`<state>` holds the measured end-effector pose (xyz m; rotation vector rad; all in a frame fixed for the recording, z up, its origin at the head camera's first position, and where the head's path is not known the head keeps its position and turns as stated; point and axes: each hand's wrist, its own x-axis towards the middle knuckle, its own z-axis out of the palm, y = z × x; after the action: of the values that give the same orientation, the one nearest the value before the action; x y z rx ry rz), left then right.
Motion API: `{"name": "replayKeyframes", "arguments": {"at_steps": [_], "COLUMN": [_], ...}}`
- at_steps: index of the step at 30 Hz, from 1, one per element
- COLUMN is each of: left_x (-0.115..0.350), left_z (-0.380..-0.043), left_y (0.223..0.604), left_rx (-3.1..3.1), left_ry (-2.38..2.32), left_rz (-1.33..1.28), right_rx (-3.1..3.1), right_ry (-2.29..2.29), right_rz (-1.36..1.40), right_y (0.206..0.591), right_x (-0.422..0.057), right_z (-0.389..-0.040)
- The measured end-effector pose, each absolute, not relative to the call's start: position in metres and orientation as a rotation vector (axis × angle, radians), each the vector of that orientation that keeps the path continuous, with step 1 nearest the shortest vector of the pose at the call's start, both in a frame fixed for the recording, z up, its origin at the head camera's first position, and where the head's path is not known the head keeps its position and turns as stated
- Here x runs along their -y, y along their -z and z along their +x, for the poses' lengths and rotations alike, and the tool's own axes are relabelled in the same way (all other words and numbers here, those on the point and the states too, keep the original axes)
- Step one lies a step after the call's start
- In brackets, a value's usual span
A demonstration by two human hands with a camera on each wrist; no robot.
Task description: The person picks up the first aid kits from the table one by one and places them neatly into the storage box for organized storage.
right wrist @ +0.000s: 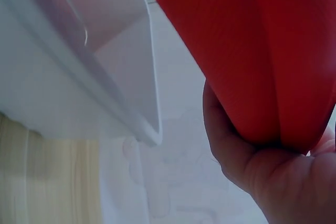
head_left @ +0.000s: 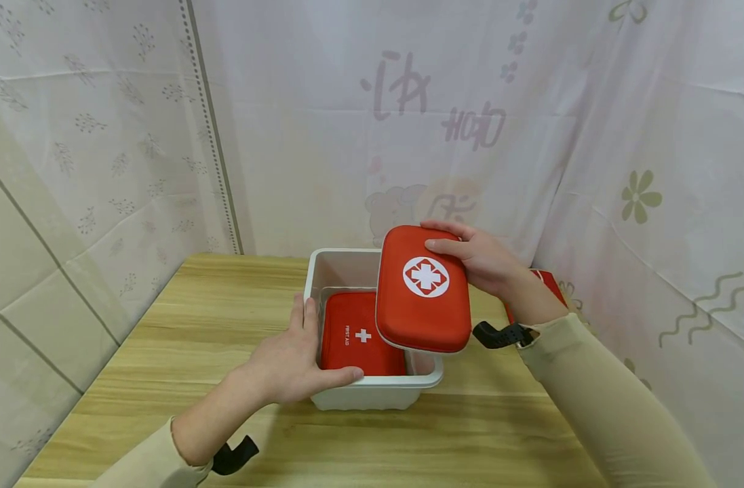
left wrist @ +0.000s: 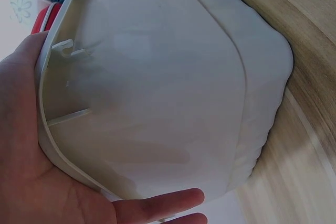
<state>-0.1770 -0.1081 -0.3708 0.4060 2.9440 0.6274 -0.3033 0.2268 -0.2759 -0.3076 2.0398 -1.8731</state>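
Note:
My right hand (head_left: 484, 257) grips a red zip case (head_left: 408, 322) with a white cross emblem by its far right corner, thumb on the top face. The case is tilted and raised over the right side of a white plastic bin (head_left: 378, 381). Inside the bin lies another red pouch (head_left: 341, 308), printed FIRST AID with a white cross, partly hidden by the raised case. My left hand (head_left: 286, 369) rests at the bin's near left corner, thumb along the near rim. In the left wrist view, straight fingers lie along the bin's outer wall (left wrist: 157, 93).
The bin stands on a wood-grain table (head_left: 225, 325). Behind my right wrist, a red item (head_left: 549, 281) with white marks shows at the table's right side. Printed curtains (head_left: 298, 135) hang close along the back and both sides.

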Motion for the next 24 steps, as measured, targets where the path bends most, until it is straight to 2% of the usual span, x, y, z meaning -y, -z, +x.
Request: {"name": "replayKeyframes", "arguments": {"at_steps": [24], "left_x": [0.115], "left_z": [-0.17], "left_y": [0.372], "left_rx": [-2.942], "left_ry": [-0.614], "left_rz": [0.439], "right_rx": [-2.061], "right_ry": [1.842], "right_rz": [-0.32], "right_y": [0.285], "right_x": [-0.158], "right_z": [-0.316]}}
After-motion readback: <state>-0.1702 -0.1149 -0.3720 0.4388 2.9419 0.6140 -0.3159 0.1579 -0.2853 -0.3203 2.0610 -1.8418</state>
